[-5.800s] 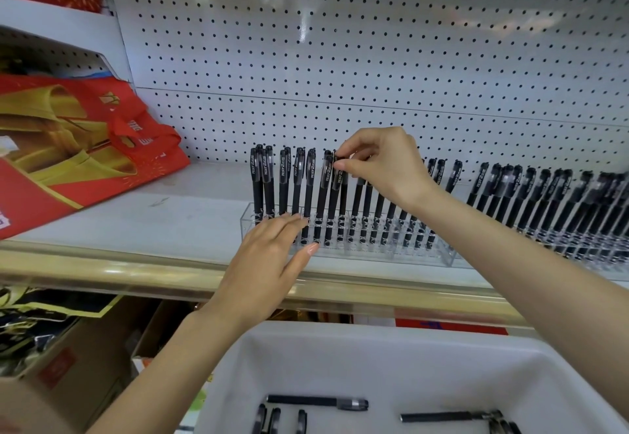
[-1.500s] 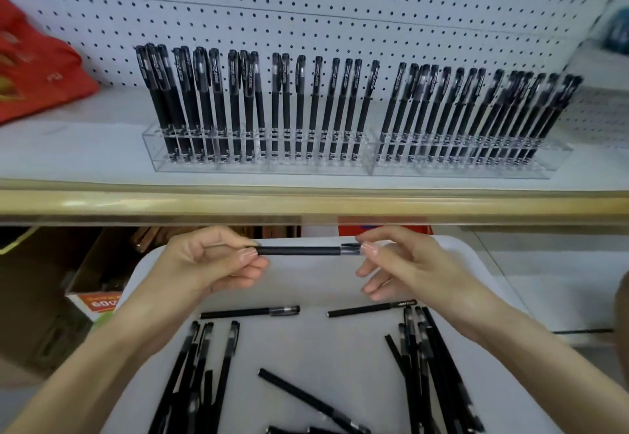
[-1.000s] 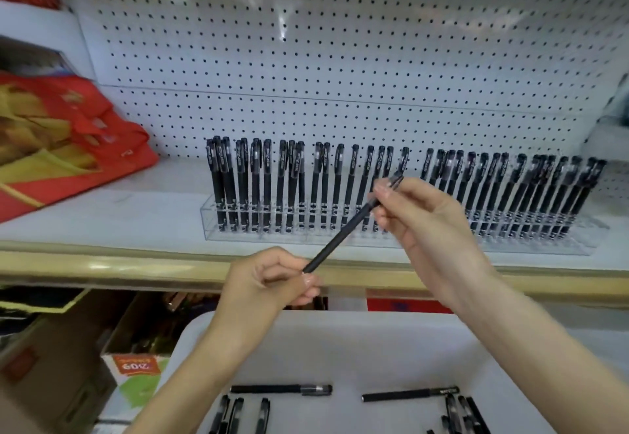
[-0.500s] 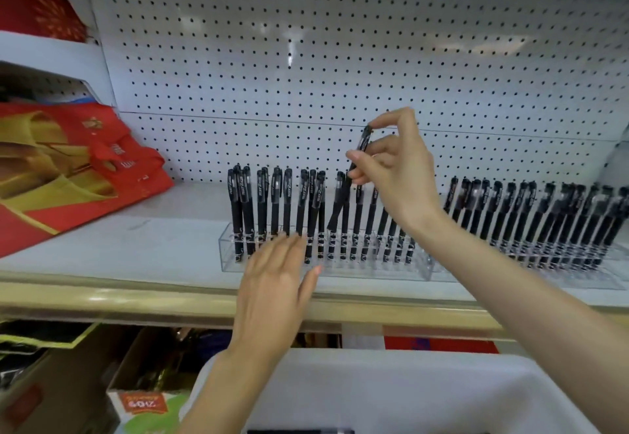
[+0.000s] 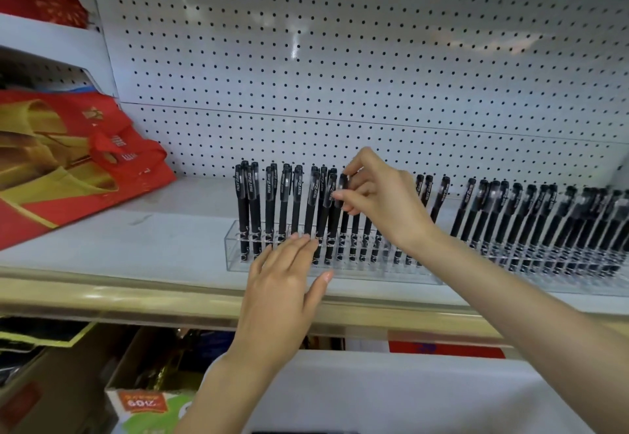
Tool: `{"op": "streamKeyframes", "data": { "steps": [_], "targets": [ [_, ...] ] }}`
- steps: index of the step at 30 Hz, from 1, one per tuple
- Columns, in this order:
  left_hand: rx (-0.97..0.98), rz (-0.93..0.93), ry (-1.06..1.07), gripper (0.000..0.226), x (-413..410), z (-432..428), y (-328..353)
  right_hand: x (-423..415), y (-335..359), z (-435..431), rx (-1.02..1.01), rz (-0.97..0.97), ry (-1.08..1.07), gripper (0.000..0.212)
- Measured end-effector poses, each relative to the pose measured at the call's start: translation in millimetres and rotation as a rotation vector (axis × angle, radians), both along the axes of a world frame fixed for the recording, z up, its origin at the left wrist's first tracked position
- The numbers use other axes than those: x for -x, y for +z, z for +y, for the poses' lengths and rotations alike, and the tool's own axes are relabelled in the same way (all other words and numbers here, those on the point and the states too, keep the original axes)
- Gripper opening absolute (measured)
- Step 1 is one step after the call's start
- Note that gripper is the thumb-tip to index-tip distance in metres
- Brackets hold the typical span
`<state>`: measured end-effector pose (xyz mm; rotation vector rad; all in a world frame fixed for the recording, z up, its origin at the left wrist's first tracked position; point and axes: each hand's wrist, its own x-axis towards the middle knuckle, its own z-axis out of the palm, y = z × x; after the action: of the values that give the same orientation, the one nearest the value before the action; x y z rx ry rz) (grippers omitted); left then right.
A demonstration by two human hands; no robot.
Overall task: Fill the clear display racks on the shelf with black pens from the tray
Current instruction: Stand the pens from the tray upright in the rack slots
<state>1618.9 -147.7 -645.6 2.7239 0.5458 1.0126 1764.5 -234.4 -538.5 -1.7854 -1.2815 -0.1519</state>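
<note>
Two clear display racks stand side by side on the white shelf, both holding several upright black pens. My right hand pinches the cap of one black pen that stands upright in the left rack, among the middle pens. My left hand lies flat with straight fingers against the front of that rack. The right rack is packed with pens. Only the white tray's near wall shows at the bottom; its pens are out of view.
A red and gold bag lies on the shelf at the left. White pegboard backs the shelf. A gold rail edges the shelf front. Below it at the left sit cardboard boxes.
My right hand has lowered the pen from above the row down into the left rack. My left hand stays against the rack front.
</note>
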Motion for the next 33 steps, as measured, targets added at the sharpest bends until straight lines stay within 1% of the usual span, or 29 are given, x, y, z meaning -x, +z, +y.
{"op": "streamKeyframes", "data": {
  "steps": [4,6,9,16,22,27,33],
  "targets": [
    [0.035,-0.022,-0.021,0.064,0,0,0,-4,0,2,0.129,-0.200,-0.069,0.032],
    [0.047,-0.025,-0.025,0.064,0,-1,0,-4,3,3,0.164,-0.230,-0.075,0.034],
    [0.059,-0.025,-0.037,0.065,0,0,1,-4,7,5,0.194,-0.225,-0.080,0.035],
    [0.086,-0.021,-0.063,0.068,2,1,4,-3,15,10,0.194,-0.202,-0.082,0.037],
    [0.099,-0.011,-0.077,0.061,3,1,8,-4,16,14,0.185,-0.185,-0.096,0.040],
    [0.104,-0.005,-0.079,0.053,4,1,8,-1,18,15,0.186,-0.130,-0.084,0.037],
    [0.098,0.058,-0.091,0.055,6,3,13,1,28,11,0.298,-0.069,-0.051,0.035]
  ]
}}
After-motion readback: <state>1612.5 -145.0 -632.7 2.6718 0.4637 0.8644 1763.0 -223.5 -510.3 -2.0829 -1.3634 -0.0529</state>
